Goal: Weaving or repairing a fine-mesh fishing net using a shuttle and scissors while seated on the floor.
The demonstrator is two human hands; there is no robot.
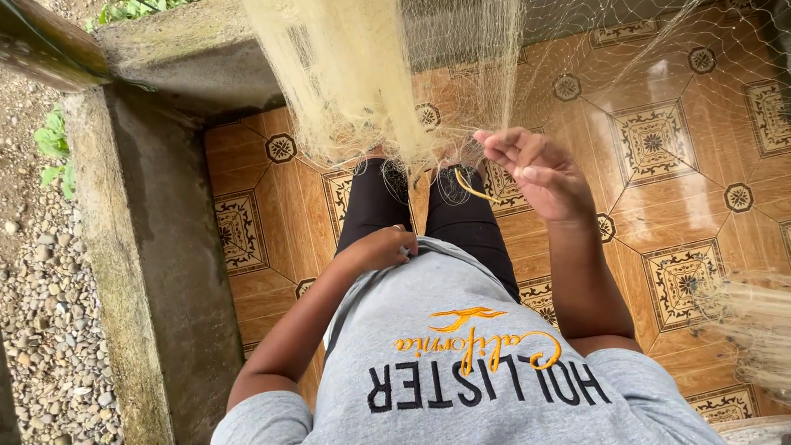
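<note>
1. A pale yellow fine-mesh fishing net (pixel 371 74) is hanging from above in front of the person, bunching into a thick fold at the middle and spreading thin and see-through to the right, over the orange patterned floor tiles (pixel 676 165).
2. The right hand (pixel 535 169) is lifting up at the net's lower edge, with fingers curled and pinching; a thin yellow curved sliver, perhaps a netting needle or a strand (pixel 474 189), is hanging just under it, and it seems to be gripping that, though the exact hold is hard to make out.
3. The left hand (pixel 383 247) is resting loosely curled at the waist, against the hem of the grey shirt (pixel 461 330); whether it is holding any thread I cannot tell.
4. Judging by how it drapes, the net is looking very light, limp and soft, snagging easily on fingers and tangling rather than slipping.
5. Single strands are looking delicate, so the bunched fold or the corded lower edge is seeming the best place to take hold.
6. A concrete ledge (pixel 148 247) is running along the left, with gravel (pixel 41 313) beyond.
</note>
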